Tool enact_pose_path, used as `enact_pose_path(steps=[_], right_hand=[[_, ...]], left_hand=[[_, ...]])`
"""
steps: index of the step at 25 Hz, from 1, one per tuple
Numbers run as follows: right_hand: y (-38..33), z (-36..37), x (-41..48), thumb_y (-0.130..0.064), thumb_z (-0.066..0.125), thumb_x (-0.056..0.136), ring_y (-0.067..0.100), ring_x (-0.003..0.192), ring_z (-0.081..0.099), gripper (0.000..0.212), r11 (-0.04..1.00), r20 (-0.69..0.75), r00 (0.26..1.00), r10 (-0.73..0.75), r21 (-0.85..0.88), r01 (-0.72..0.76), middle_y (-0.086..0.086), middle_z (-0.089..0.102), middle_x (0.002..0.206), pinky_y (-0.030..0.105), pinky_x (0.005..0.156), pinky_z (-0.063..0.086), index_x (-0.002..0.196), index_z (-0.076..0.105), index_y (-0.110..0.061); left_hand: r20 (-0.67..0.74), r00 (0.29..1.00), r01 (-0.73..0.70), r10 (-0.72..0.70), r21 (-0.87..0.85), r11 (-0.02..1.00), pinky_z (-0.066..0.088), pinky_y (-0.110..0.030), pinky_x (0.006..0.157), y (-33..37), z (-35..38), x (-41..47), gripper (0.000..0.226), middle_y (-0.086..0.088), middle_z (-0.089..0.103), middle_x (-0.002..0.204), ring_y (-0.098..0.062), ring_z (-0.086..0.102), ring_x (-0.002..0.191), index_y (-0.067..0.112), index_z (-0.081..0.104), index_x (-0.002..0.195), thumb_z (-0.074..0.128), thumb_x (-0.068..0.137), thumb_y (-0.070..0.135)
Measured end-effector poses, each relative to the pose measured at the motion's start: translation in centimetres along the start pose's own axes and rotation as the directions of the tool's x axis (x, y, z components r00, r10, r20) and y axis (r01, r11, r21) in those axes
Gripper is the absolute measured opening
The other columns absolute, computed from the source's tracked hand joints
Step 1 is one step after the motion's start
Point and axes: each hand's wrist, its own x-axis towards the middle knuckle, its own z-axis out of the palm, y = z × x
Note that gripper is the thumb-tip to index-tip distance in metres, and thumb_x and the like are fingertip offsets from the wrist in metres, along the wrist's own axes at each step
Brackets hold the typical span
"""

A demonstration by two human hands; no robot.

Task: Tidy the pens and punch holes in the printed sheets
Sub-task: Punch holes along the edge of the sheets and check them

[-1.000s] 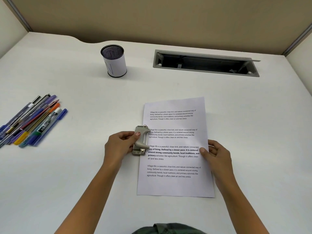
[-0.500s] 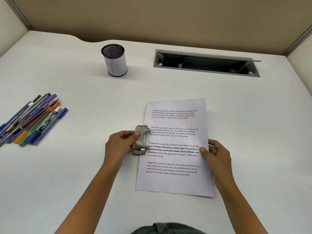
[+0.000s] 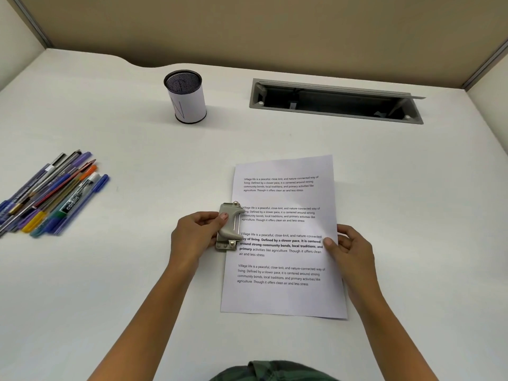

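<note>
A printed sheet [image 3: 286,295] lies flat on the white desk [image 3: 137,270] in front of me. Its left edge sits inside a grey hole punch [image 3: 230,229]. My left hand [image 3: 195,235] grips the punch from the left, thumb on its lever. On the sheet's right edge, my right hand [image 3: 351,251] pinches the paper with the thumb on top. Several pens and markers [image 3: 52,193] lie in a loose bundle at the far left. A mesh pen cup [image 3: 185,96] wrapped in white paper stands upright at the back.
A grey cable slot [image 3: 335,101] with a raised flap is set into the desk at the back right. Beige partition walls [image 3: 275,28] enclose the desk behind and at both sides.
The sheet has slid slightly left and turned a little, its left edge going further into the punch. Both hands keep their grips.
</note>
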Motion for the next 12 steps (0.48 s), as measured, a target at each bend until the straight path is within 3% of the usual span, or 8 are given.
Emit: enact_pose_path(steps=[8, 12], right_hand=[[-0.13, 0.04, -0.16, -0.012, 0.063, 0.088, 0.022, 0.089, 0.073, 0.023, 1.0, -0.001, 1.0, -0.001, 0.003, 0.001, -0.004, 0.076, 0.097, 0.052, 0.089, 0.054, 0.103, 0.062, -0.029], [-0.32, -0.01, -0.08, -0.012, 0.064, 0.087, 0.021, 0.089, 0.072, 0.023, 1.0, 0.002, 1.0, 0.004, -0.01, -0.004, -0.004, 0.076, 0.097, 0.051, 0.09, 0.054, 0.104, 0.062, -0.028]], left_hand=[[0.0, 1.0, 0.006, -0.006, 0.011, 1.0, 0.057, -0.036, 0.084, -0.02, -0.07, -0.05, 0.031, -0.012, 0.073, 0.099, -0.027, 0.071, 0.093, 0.01, 0.071, 0.103, 0.078, 0.078, 0.025], [0.006, 1.0, 0.002, -0.002, 0.031, 1.0, 0.059, -0.021, 0.066, 0.16, -0.29, -0.07, 0.033, -0.011, 0.074, 0.095, -0.022, 0.072, 0.086, 0.008, 0.071, 0.103, 0.08, 0.075, 0.025]])
